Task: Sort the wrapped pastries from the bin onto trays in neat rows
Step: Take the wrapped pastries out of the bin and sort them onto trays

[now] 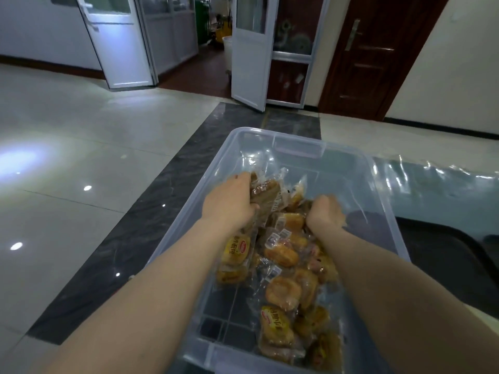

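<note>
Both of my arms reach forward into the clear plastic bin [359, 168], which sits on the tiled floor [67, 147] across a dark stone strip [151, 211]. My left hand [229, 202] is at the far left of the pile, fingers curled around a bundle of wrapped pastries [266, 195] and gripping them by their clear wrappers; several packs stand up above the hand. My right hand [325, 211] is lowered into the middle of the pile, fingers curled downward among the packs; the fingertips are hidden behind the back of the hand, so I cannot tell whether they are clamped on a pack. The remaining pastries [283, 290] lie loose in the bin, heaped along its centre and near end, golden-brown rounds in transparent film, some with yellow labels. A dark tray [442, 263] lies just beside the bin on its right side, partly seen through the bin wall. Beyond the bin stand white-framed glass doors [251, 55] and a brown wooden door [370, 55]
</note>
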{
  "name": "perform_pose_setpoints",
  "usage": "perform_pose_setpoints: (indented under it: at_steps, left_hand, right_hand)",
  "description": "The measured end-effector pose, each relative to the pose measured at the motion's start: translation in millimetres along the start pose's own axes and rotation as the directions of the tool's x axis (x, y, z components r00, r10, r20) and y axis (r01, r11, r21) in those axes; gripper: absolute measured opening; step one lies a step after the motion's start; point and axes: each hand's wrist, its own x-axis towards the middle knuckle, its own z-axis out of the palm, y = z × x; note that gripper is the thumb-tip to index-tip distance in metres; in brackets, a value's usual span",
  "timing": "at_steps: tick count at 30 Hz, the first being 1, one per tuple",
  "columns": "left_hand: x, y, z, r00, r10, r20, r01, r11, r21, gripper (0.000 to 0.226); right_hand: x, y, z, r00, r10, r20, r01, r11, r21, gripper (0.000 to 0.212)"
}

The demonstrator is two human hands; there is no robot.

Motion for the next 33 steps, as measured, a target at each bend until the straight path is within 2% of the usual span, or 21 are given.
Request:
perform_pose_setpoints:
  at_steps: [3,6,9,11,18,20,23,27,33]
  left_hand:
    - [-7.7,5.2,-12.1,0.999,0.008,-0.039,-0.011,0.996,-0.092,0.037]
    - [-17.8,13.8,-30.7,0.989,0.027,-0.146,-0.044,0.992,-0.117,0.036]
    - [-35.4,30.5,-47.4,0.960,0.032,-0.278,-0.078,0.985,-0.156,0.032]
    - [-49.1,45.6,-53.4,0.944,0.019,-0.328,-0.094,0.972,-0.214,0.032]
    - [-87.7,127.1,-45.8,0.921,0.048,-0.387,-0.199,0.912,-0.359,0.031]
    - [-97.3,163.3,-36.9,0.917,0.089,-0.388,-0.245,0.894,-0.375,0.031]
    - [-107.5,227.6,-11.3,0.916,0.168,-0.363,-0.313,0.867,-0.388,0.031]
    - [-117.3,322.5,44.3,0.930,0.229,-0.288,-0.338,0.842,-0.421,0.035]
    - [-139.2,452.0,150.5,0.956,0.235,-0.173,-0.290,0.830,-0.477,0.033]
  right_hand:
    - [-4.8,3.0,-33.1,0.997,-0.068,-0.046,0.073,0.989,0.125,0.026]
    - [-11.7,6.3,-76.5,0.984,-0.151,-0.090,0.173,0.930,0.323,0.030]
    - [-32.7,21.8,-115.3,0.969,-0.195,-0.152,0.247,0.754,0.609,0.027]
    - [-51.5,42.7,-134.6,0.966,-0.203,-0.158,0.251,0.613,0.749,0.033]
    - [-95.8,149.6,-180.2,0.952,-0.080,-0.294,0.305,0.303,0.903,0.037]
    - [-103.4,190.6,-189.2,0.944,-0.047,-0.328,0.327,0.293,0.899,0.036]
    - [-107.7,262.6,-197.2,0.939,0.005,-0.343,0.321,0.343,0.883,0.036]
    - [-103.5,372.8,-199.1,0.945,0.030,-0.325,0.292,0.368,0.883,0.035]
    - [-87.4,549.5,-189.8,0.939,0.126,-0.320,0.211,0.526,0.824,0.041]
